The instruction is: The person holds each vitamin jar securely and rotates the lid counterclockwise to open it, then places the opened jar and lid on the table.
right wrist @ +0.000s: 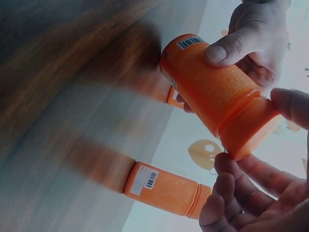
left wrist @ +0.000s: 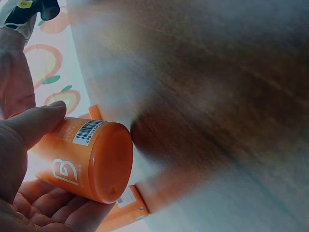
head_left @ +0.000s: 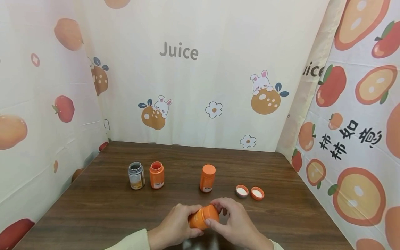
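Tilted above the near part of the table is an orange bottle [head_left: 197, 220] with its orange lid [head_left: 211, 212] on. My left hand [head_left: 175, 224] grips the bottle's body, the thumb along one side and the fingers below, as the left wrist view shows. With thumb and fingertips, my right hand [head_left: 232, 222] pinches the lid's rim. The bottle's base [left wrist: 113, 162] faces the left wrist camera. Beyond the hands stands another orange bottle [head_left: 207, 178], upright with its lid on.
To the left stand a lidless grey bottle [head_left: 136, 176] and a lidless orange bottle [head_left: 157, 175]. Two lids, one grey-sided [head_left: 242, 191] and one orange [head_left: 257, 193], lie with white insides up on the right. Printed cloth [head_left: 193, 86] hangs behind the wooden table [head_left: 103, 205].
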`<state>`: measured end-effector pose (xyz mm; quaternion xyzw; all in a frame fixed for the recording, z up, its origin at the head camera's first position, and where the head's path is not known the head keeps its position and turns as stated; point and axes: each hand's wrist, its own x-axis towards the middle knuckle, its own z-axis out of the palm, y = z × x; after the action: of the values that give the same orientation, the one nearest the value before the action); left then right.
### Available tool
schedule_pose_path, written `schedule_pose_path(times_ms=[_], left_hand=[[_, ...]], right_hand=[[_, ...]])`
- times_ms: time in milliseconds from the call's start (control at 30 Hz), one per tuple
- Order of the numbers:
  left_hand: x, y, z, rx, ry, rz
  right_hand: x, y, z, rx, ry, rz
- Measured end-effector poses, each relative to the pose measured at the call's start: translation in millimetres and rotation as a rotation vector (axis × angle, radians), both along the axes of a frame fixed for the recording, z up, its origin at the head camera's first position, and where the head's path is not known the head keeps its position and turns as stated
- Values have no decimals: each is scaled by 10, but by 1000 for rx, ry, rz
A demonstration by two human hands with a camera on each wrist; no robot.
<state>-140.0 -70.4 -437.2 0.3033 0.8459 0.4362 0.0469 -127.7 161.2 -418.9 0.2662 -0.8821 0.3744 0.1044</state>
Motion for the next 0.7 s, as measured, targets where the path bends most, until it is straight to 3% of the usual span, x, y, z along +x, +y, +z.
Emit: schedule_pose_path(times_ms=[467,700], left_hand=[[-6,0,-8,-7,18,-4],[0,-1,-6,-2,37,-3]], right_hand=[[-19,70,19,10,63,154],[-7,63,28,12,104,192]])
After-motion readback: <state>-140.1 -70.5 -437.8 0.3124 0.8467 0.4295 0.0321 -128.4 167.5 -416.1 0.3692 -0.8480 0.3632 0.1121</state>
